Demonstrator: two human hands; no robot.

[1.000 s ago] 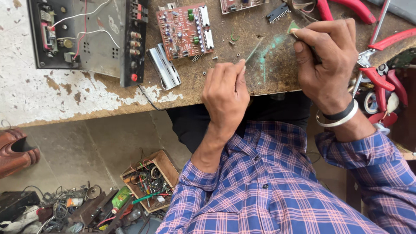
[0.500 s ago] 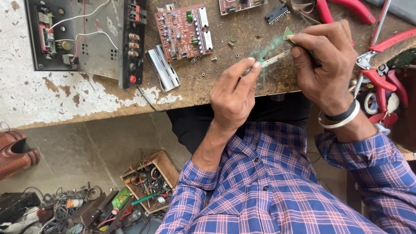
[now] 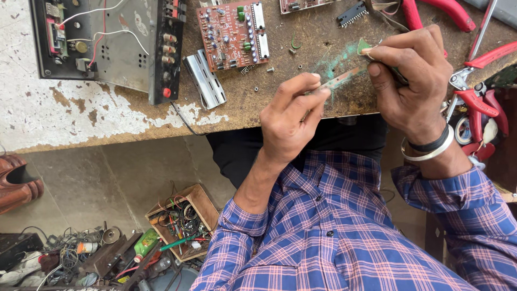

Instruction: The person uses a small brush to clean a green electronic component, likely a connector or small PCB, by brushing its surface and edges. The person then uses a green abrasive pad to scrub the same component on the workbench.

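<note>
Your left hand [image 3: 293, 121] reaches forward over the near edge of the workbench [image 3: 107, 121], thumb and first fingers pinched tight on the near end of a thin strip [image 3: 338, 82], narrow and greenish, perhaps a sliver of circuit board. Your right hand [image 3: 414, 81] closes around its far end, fingers curled and thumb pressing down near a small green tip, so the strip spans the gap between both hands just above the bench top. Holding it at both ends seems meant to keep it steady and taut while you work on it. What else the right fingers may grip is hidden behind them.

Under the strip the brown bench surface carries a smear of green dust [image 3: 336, 62]. Farther along the bench to your left lies a reddish-brown circuit board [image 3: 231, 33] crowded with small parts, with a ribbed metal heat sink [image 3: 204, 80] just beside it. Beyond those sits a dark metal chassis [image 3: 107, 43] with white and red wires and a row of sockets along one edge. Red-handled pliers [image 3: 479, 91] lie close to your right wrist, which wears a dark band and a metal bangle [image 3: 431, 148]; keeping them there puts them within easy reach.

Below the bench, on the floor, a small wooden box [image 3: 183, 223] holds springs, wires and odd parts, with more clutter beside it. Your checked blue shirt sleeves [image 3: 344, 237] fill the lower frame
</note>
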